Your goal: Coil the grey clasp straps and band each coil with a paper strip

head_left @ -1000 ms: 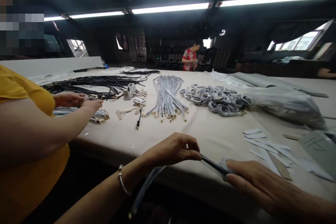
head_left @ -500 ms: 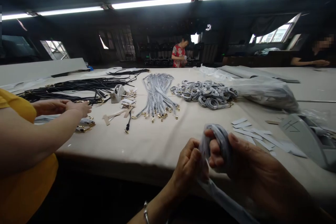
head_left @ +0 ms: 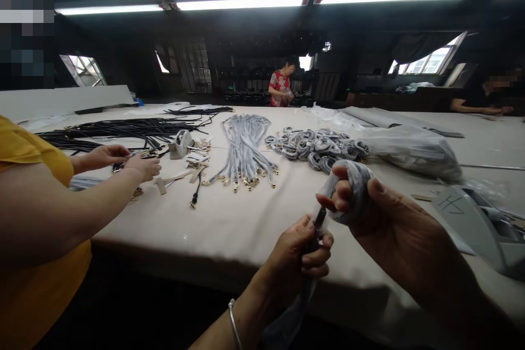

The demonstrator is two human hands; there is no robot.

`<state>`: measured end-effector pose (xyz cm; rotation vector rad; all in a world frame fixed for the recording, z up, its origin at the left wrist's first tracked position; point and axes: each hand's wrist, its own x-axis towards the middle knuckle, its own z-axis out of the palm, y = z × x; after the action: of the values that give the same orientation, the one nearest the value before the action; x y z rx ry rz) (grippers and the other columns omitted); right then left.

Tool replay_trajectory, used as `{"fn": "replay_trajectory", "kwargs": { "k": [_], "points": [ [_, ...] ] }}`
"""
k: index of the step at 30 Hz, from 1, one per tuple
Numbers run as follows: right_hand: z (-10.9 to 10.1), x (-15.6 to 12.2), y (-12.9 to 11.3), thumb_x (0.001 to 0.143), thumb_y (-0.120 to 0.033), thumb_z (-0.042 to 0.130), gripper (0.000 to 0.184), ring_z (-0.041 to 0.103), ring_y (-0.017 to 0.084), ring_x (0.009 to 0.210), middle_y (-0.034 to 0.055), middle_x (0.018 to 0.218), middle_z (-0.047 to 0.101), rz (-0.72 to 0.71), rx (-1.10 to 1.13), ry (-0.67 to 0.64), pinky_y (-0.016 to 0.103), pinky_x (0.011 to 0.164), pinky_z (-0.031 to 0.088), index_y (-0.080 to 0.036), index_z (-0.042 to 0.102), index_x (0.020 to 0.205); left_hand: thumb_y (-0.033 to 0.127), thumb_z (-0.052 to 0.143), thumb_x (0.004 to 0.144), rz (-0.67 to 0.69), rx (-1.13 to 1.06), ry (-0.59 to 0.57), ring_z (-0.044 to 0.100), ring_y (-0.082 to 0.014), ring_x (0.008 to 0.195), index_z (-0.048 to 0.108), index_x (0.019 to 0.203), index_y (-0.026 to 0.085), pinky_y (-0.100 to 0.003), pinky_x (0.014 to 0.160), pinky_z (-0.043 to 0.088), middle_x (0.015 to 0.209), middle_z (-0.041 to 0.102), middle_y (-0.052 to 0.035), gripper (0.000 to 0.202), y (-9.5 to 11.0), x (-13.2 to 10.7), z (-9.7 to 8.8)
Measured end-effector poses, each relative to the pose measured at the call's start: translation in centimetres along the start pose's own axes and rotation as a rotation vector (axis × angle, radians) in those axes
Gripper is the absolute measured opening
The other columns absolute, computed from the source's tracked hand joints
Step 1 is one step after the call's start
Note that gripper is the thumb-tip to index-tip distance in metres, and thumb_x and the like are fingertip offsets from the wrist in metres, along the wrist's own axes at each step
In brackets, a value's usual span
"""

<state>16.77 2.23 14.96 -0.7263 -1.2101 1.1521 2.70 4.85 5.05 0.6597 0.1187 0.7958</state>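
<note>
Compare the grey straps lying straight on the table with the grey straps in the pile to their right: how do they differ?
The straight grey straps lie stretched out side by side, while the coiled grey straps are each wound into a small roll. The straight grey straps form a long fan with gold ends toward the camera; the coiled grey straps form a loose heap. Both are the same pale grey and rest on the table.

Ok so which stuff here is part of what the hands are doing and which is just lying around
In hand:
- grey strap, wound around the right hand
- its loose end, pinched by the left hand

Lying about:
- coiled grey straps
- straight grey straps
- black straps
- tape dispenser
</note>
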Motion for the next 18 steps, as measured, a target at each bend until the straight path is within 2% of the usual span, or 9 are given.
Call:
{"fn": "replay_trajectory", "kwargs": {
  "k": [4,7,8,10,12,13,15,18],
  "points": [
    [-0.6,0.2,1.4,0.100,-0.040,0.044,0.033,0.071,0.025,0.093,0.0060,0.096,0.071,-0.136,-0.250,-0.026,0.044,0.084,0.060,-0.025,0.056,0.126,0.054,0.056,0.092,-0.022,0.226,0.058,0.050,-0.0070,0.039,0.054,0.102,0.018,-0.017,0.033,0.037,0.079,0.063,-0.0019,0.037,-0.4,0.5,0.1],
    [-2.0,0.6,3.3,0.099,-0.035,0.049,0.027,0.066,0.027,0.105,0.0092,0.109,0.068,-0.330,-0.643,-0.031,0.038,0.076,0.058,-0.025,0.054,0.123,0.061,0.055,0.089,-0.045,0.322,0.082,0.056,-0.0106,0.045,0.056,0.109,0.016,-0.021,0.042,0.048,0.074,0.064,-0.0024,0.049,-1.2,-0.1,0.0],
    [-2.7,0.7,4.0,0.098,-0.030,0.051,0.023,0.066,0.027,0.103,0.0095,0.108,0.067,-0.409,-0.801,-0.077,0.037,0.075,0.056,-0.023,0.055,0.119,0.063,0.056,0.088,-0.056,0.346,0.087,0.056,-0.0102,0.045,0.056,0.108,0.016,-0.021,0.044,0.048,0.071,0.064,-0.0018,0.050,-1.4,-0.4,-0.1],
    [-4.1,1.0,5.4,0.097,-0.021,0.049,0.011,0.066,0.023,0.084,0.0075,0.091,0.067,-0.566,-1.081,-0.247,0.035,0.069,0.052,-0.020,0.057,0.103,0.064,0.055,0.088,-0.108,0.408,0.135,0.051,-0.0085,0.044,0.057,0.104,0.016,-0.020,0.045,0.045,0.066,0.059,0.0008,0.051,-1.2,-1.3,-0.5],
    [-5.2,1.1,6.4,0.096,-0.015,0.045,0.014,0.059,0.019,0.065,0.0033,0.073,0.061,-0.652,-1.253,-0.448,0.032,0.060,0.046,-0.020,0.055,0.087,0.064,0.053,0.088,-0.212,0.496,0.219,0.043,-0.0063,0.043,0.059,0.105,0.016,-0.018,0.043,0.038,0.063,0.053,0.0044,0.052,-0.4,-2.2,-1.0],
    [-5.7,0.9,6.9,0.096,-0.016,0.044,0.016,0.055,0.019,0.061,0.0023,0.071,0.059,-0.639,-1.308,-0.537,0.032,0.057,0.042,-0.021,0.053,0.083,0.062,0.054,0.088,-0.269,0.558,0.243,0.040,-0.0061,0.044,0.060,0.108,0.016,-0.018,0.044,0.035,0.064,0.051,0.0054,0.051,0.2,-2.7,-1.3],
    [-6.2,0.4,7.7,0.097,-0.024,0.048,0.014,0.054,0.019,0.063,0.0030,0.074,0.059,-0.517,-1.390,-0.670,0.032,0.057,0.040,-0.020,0.052,0.084,0.055,0.063,0.084,-0.316,0.753,0.233,0.044,-0.0081,0.053,0.061,0.111,0.016,-0.020,0.051,0.036,0.071,0.053,0.0042,0.047,1.3,-3.3,-1.9],
    [-6.7,-0.7,8.8,0.094,-0.040,0.057,0.021,0.057,0.022,0.071,0.0046,0.082,0.062,-0.335,-1.457,-0.790,0.034,0.062,0.041,-0.019,0.053,0.091,0.038,0.072,0.078,-0.239,1.166,0.212,0.053,-0.0150,0.075,0.061,0.108,0.018,-0.024,0.065,0.038,0.086,0.062,0.0012,0.037,2.4,-3.7,-2.6]
  ]
}}
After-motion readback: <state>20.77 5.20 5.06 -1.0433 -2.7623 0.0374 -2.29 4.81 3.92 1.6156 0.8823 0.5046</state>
